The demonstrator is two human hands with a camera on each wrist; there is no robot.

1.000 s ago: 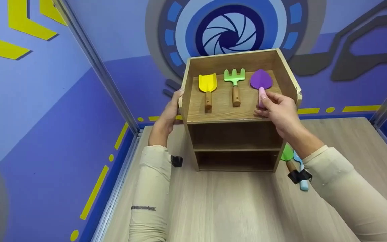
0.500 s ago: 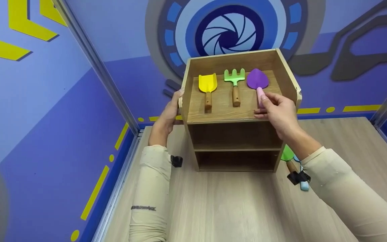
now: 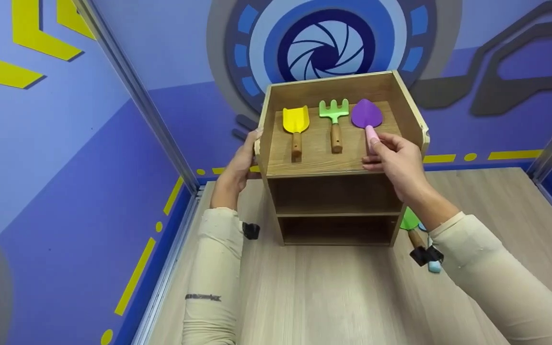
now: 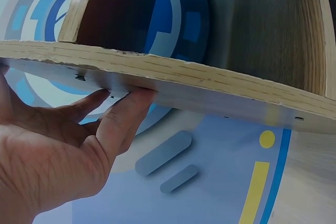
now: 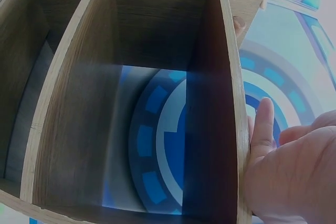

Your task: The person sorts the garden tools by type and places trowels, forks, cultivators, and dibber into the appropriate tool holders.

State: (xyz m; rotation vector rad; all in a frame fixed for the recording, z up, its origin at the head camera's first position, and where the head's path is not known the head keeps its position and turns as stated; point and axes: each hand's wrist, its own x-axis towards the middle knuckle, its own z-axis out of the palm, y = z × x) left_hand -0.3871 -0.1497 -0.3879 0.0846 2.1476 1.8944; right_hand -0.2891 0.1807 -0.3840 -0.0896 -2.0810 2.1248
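Note:
My right hand (image 3: 403,165) pinches the pink handle of a purple hand trowel (image 3: 366,114), which lies on the top board of a small wooden shelf unit (image 3: 321,166). To its left on that board are a green toy rake (image 3: 335,112) and a yellow toy shovel (image 3: 295,120), both with wooden handles. My left hand (image 3: 236,165) steadies the unit from outside; in the left wrist view its extended fingers (image 4: 123,116) press the side panel. In the right wrist view the hand (image 5: 296,169) is beside the top board's front edge, and the trowel is hidden.
On the floor right of the shelf unit lie a green trowel (image 3: 409,219) with a wooden handle and a light blue tool (image 3: 434,266), partly covered by the right wrist's camera. A patterned blue wall (image 3: 180,115) stands behind, with a metal post (image 3: 134,81) at the left corner.
The purple trowel has shifted slightly left, closer to the green rake, with my right hand still pinching its handle. My left hand has stayed at the shelf unit's side.

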